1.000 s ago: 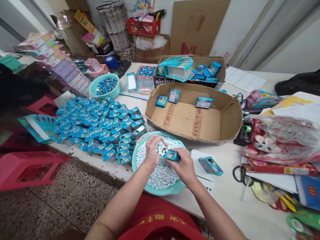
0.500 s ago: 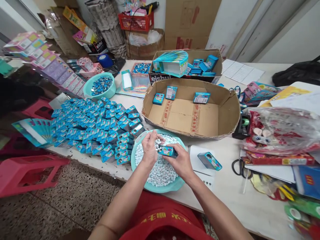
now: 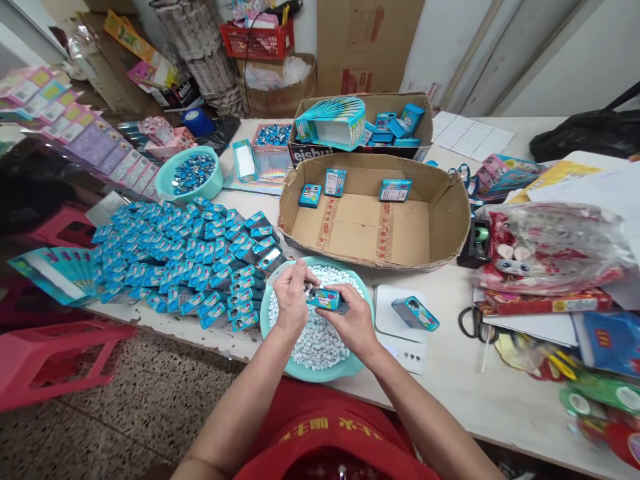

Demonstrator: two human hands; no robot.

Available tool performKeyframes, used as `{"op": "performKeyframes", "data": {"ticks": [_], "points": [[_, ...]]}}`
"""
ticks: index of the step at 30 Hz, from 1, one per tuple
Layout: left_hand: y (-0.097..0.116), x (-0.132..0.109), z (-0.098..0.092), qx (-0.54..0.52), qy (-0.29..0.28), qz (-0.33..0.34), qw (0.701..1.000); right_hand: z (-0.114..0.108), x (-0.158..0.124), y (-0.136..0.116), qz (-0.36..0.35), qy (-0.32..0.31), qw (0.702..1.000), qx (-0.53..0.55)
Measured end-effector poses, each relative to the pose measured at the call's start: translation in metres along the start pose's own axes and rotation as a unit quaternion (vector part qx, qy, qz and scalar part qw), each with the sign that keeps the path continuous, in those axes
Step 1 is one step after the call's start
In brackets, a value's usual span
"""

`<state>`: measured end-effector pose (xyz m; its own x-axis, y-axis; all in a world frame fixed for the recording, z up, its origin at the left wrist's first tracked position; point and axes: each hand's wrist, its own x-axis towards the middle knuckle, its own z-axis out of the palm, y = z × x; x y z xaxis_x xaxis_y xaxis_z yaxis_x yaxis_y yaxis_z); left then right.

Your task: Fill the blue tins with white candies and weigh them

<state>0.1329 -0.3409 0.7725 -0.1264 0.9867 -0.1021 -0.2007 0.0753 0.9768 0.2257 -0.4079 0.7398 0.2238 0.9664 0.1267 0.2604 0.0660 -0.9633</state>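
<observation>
While right hand (image 3: 356, 321) grips blue box (image 3: 327, 299), left hand (image 3: 290, 298) curled beside it, cardboard tray (image 3: 353, 233) behind, box pile (image 3: 173, 257) leftward

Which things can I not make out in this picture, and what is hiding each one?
In the head view:
Contents of the small blue rectangular box in the right hand: its hole is too small and dark.
Palm of the left hand: hidden by its own back and bent fingers.
Bottom of the round turquoise plastic bowl: covered by small white pieces.
Far end of the soft black bag: cut off by the right edge.
</observation>
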Motion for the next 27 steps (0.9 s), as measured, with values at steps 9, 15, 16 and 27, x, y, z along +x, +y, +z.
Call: {"op": "performKeyframes", "data": {"ticks": [9, 15, 16, 27], "points": [[0.015, -0.007, 0.004, -0.015, 0.005, 0.006, 1.0, 0.005, -0.004, 0.001, 0.011, 0.032, 0.997, 0.062], [0.001, 0.0, 0.0, 0.012, 0.048, 0.002, 0.999, 0.017, -0.004, 0.009, 0.026, 0.039, 0.997, 0.061], [0.0, 0.0, -0.001, 0.019, 0.052, 0.009, 0.998, 0.018, -0.004, 0.009, 0.026, 0.04, 0.997, 0.057], [0.006, 0.003, -0.002, -0.006, 0.006, -0.038, 0.999, -0.012, -0.031, 0.009, 0.069, 0.089, 0.988, 0.105]]}}
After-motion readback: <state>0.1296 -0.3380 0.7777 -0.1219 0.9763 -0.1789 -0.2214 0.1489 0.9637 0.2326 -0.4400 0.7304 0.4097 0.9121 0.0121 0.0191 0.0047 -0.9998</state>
